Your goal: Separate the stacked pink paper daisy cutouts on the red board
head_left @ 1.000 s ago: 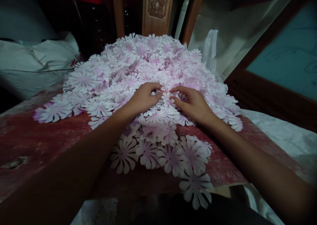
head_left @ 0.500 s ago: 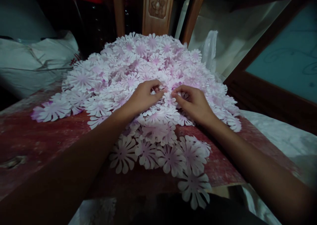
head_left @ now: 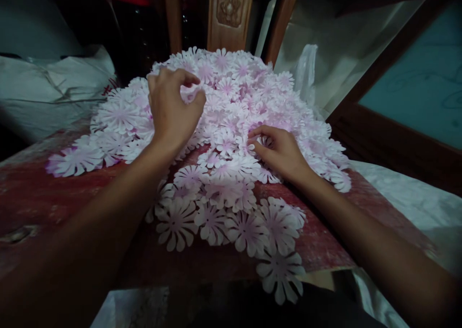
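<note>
A heap of white fabric-like flower cutouts with pale purple centres (head_left: 231, 87) covers the back of the red board. My left hand (head_left: 173, 107) is raised over the left side of the heap, thumb and curved forefinger apart, holding nothing I can see. At the front right of the heap, my right hand (head_left: 281, 152) has its thumb and forefinger pinched at the edge of a small white flower (head_left: 244, 146). Between my forearms, a looser cluster of flower cutouts (head_left: 247, 232) spreads toward me. One cutout (head_left: 280, 275) overhangs the front edge.
The worn red wooden board (head_left: 90, 198) bears the flowers. Behind it rises a carved wooden chair back (head_left: 231, 18). A white sack (head_left: 54, 92) stands at the left, a clear plastic bag (head_left: 306, 73) at the back right. A wood-framed greenish panel (head_left: 415, 78) leans at the right.
My left hand has moved up and left, away from my right hand, and its thumb and forefinger have opened. My right hand stays nearly in place at the small flower.
</note>
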Demonstrator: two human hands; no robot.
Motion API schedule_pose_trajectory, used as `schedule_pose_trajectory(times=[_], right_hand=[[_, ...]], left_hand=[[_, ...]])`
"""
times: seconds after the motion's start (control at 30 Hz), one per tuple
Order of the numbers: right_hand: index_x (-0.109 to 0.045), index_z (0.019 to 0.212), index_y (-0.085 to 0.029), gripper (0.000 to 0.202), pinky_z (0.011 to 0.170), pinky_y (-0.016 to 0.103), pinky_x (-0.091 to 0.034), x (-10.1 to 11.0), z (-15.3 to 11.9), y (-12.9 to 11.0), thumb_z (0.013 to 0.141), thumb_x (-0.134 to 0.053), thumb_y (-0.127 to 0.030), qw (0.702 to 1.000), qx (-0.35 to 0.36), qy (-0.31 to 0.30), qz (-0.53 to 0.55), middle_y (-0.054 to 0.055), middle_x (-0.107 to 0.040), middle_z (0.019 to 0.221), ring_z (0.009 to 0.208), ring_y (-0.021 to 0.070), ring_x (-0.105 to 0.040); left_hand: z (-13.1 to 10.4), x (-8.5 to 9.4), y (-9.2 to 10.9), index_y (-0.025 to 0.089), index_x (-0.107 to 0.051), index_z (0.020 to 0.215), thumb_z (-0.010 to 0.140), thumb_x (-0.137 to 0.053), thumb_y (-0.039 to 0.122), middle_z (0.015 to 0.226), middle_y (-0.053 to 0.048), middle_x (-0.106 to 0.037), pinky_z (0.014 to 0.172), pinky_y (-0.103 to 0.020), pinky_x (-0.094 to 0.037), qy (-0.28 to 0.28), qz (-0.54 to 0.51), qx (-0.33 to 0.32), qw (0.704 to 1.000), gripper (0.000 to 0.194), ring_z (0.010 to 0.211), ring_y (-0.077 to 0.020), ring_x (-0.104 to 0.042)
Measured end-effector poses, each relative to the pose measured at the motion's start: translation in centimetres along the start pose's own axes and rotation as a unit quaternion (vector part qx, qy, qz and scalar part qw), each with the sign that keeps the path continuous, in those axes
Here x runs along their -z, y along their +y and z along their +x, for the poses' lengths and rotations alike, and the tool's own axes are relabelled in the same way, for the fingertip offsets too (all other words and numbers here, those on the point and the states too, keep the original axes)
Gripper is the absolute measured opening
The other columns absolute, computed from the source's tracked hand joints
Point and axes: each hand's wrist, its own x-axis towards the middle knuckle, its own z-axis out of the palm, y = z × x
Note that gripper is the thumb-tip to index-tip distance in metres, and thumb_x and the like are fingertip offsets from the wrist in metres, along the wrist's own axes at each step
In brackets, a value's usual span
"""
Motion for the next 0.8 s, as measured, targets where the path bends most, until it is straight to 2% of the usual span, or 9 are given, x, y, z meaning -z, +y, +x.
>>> schedule_pose_trajectory(times=[0.03,0.1,0.2,0.3,0.4,0.5,0.6,0.7,0.8], right_hand=[[-0.070,0.096,-0.018,0.023,0.071,0.031,-0.043,0.0,0.0,0.0,0.081,-0.057,-0.031,1.000,0.001,0.000,-0.001,0.003,-0.067,0.082,0.071,0.0182,-0.056],[-0.070,0.095,-0.018,0.023,0.071,0.031,-0.044,0.0,0.0,0.0,0.081,-0.057,-0.031,1.000,0.004,0.000,-0.001,0.003,-0.066,0.081,0.071,0.0180,-0.056],[-0.070,0.094,-0.018,0.022,0.076,0.034,-0.045,0.0,0.0,0.0,0.081,-0.057,-0.030,1.000,0.006,0.002,0.005,0.003,-0.066,0.082,0.072,0.0181,-0.056],[-0.070,0.094,-0.018,0.022,0.079,0.035,-0.045,0.0,0.1,0.0,0.080,-0.057,-0.028,1.000,0.009,0.001,0.007,0.003,-0.067,0.082,0.072,0.0183,-0.057],[-0.070,0.094,-0.018,0.021,0.078,0.035,-0.045,0.1,0.1,0.0,0.080,-0.057,-0.028,1.000,0.009,-0.002,0.006,0.003,-0.067,0.082,0.073,0.0188,-0.058],[-0.070,0.094,-0.018,0.021,0.076,0.034,-0.045,0.1,0.1,-0.1,0.081,-0.057,-0.028,1.000,0.004,-0.004,0.007,0.004,-0.068,0.083,0.074,0.0192,-0.058],[-0.070,0.094,-0.018,0.021,0.076,0.035,-0.045,0.2,0.0,-0.3,0.081,-0.058,-0.028,1.000,0.004,-0.007,0.005,0.004,-0.069,0.085,0.074,0.0192,-0.059],[-0.070,0.094,-0.018,0.022,0.074,0.033,-0.045,0.2,0.0,-0.4,0.081,-0.057,-0.029,1.000,0.005,-0.008,0.003,0.004,-0.069,0.086,0.074,0.0191,-0.059],[-0.071,0.094,-0.017,0.023,0.071,0.032,-0.044,0.2,-0.1,-0.4,0.081,-0.057,-0.029,1.000,0.003,-0.008,0.003,0.005,-0.069,0.085,0.072,0.0187,-0.058]], left_hand=[[0.0,0.0,-0.5,0.020,-0.061,0.109,0.084,-0.061,0.040,0.117,-0.007,-0.054,0.103,-0.044,-0.028,-0.012,0.018,0.024,0.999,0.032,0.120,-0.0307,-0.038],[-0.2,-0.4,-1.4,0.021,-0.061,0.112,0.077,-0.066,0.045,0.122,-0.008,-0.053,0.103,-0.050,-0.026,-0.071,0.027,0.060,0.995,0.042,0.125,-0.0370,-0.034],[-0.7,-1.1,-1.9,0.022,-0.066,0.095,0.072,-0.069,0.040,0.111,-0.009,-0.058,0.104,-0.055,-0.023,-0.135,0.030,0.060,0.989,0.030,0.122,-0.0389,-0.037],[-0.9,-1.4,-1.6,0.020,-0.068,0.080,0.073,-0.066,0.030,0.093,-0.010,-0.061,0.103,-0.057,-0.024,-0.144,0.051,0.069,0.986,0.012,0.115,-0.0385,-0.042],[-0.9,-1.2,-1.0,0.019,-0.069,0.082,0.077,-0.065,0.029,0.088,-0.011,-0.061,0.101,-0.060,-0.024,-0.139,0.070,0.077,0.985,0.012,0.113,-0.0393,-0.043],[-1.1,-1.1,-0.3,0.020,-0.067,0.099,0.083,-0.062,0.042,0.102,-0.011,-0.061,0.104,-0.058,-0.024,-0.128,0.035,0.042,0.990,0.029,0.118,-0.0378,-0.039],[-1.5,-1.5,0.3,0.022,-0.060,0.116,0.087,-0.056,0.051,0.119,-0.010,-0.056,0.107,-0.050,-0.027,-0.143,-0.031,-0.003,0.989,0.041,0.125,-0.0335,-0.036],[-1.9,-2.1,0.5,0.023,-0.059,0.120,0.085,-0.060,0.051,0.125,-0.008,-0.055,0.107,-0.045,-0.030,-0.201,-0.060,-0.042,0.977,0.045,0.126,-0.0307,-0.037],[-1.8,-2.6,0.1,0.020,-0.063,0.114,0.080,-0.068,0.043,0.121,-0.008,-0.059,0.104,-0.042,-0.035,-0.249,-0.071,-0.081,0.963,0.041,0.118,-0.0277,-0.047]])
